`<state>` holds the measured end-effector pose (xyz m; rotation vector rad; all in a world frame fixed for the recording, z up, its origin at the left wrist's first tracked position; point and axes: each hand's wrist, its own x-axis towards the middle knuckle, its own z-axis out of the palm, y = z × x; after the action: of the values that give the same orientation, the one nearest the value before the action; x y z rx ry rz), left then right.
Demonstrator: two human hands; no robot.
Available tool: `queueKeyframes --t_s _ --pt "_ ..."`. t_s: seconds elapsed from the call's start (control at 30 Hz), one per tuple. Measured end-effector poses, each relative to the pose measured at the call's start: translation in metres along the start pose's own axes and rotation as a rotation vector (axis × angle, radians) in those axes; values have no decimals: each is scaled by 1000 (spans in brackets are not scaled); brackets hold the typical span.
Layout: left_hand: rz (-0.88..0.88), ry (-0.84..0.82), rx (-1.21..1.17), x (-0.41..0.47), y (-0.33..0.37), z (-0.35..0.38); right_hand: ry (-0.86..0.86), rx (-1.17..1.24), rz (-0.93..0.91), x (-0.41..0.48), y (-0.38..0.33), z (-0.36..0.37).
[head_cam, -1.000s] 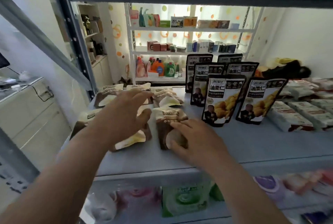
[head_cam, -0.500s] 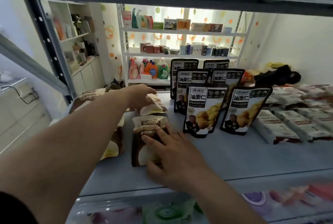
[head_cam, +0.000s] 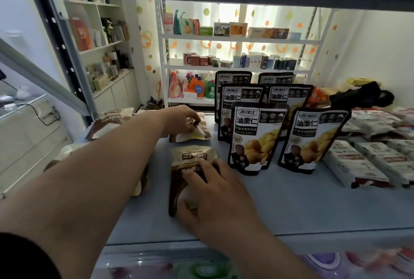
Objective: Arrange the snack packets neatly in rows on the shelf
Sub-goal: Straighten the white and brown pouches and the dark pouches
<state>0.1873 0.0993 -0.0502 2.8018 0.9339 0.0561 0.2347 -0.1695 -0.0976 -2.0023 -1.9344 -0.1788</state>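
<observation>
My left grip (head_cam: 179, 119) has reached away from the near packets to the one at the back, while my right grip (head_cam: 215, 191) has stayed on the front one. The shelf (head_cam: 302, 207) carries black pouches (head_cam: 257, 139) standing in rows in the middle and flat white packets (head_cam: 358, 162) to their right. At the left, other brown packets (head_cam: 112, 121) lie partly hidden by my left forearm. The front brown packet (head_cam: 192, 157) lies flat near the shelf's front edge, with my right grip spread open and pressing on its lower half. The back brown packet (head_cam: 195, 133) lies just behind it, beside the pouches, and the fingers of my left grip curl down onto its top, holding it.
</observation>
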Motion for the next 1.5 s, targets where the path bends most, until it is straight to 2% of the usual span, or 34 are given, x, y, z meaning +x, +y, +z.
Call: queueKeyframes --t_s 0.6,0.87,0.93,1.07,1.2,1.27,1.33,1.4,1.5 --pt "-4 -17 -63 6 2 3 67 42 37 0 1 8" --pt "-27 -25 -12 3 8 2 62 48 31 0 2 9" --pt "-39 22 7 -5 15 -7 55 48 24 0 3 9" --pt "-49 244 -21 -59 32 -35 36 67 12 0 4 6" --pt "-79 360 12 -167 41 -20 1 48 6 -1 4 2" --pt "-172 353 22 -210 47 -1 -10 21 5 -1 3 0" --pt "-272 272 72 -227 49 18 -29 15 25 -1 2 -1" --pt "-304 235 92 -230 48 33 -56 11 42 0 1 -1" --pt "-289 269 68 -228 47 45 -78 8 66 1 -1 0"
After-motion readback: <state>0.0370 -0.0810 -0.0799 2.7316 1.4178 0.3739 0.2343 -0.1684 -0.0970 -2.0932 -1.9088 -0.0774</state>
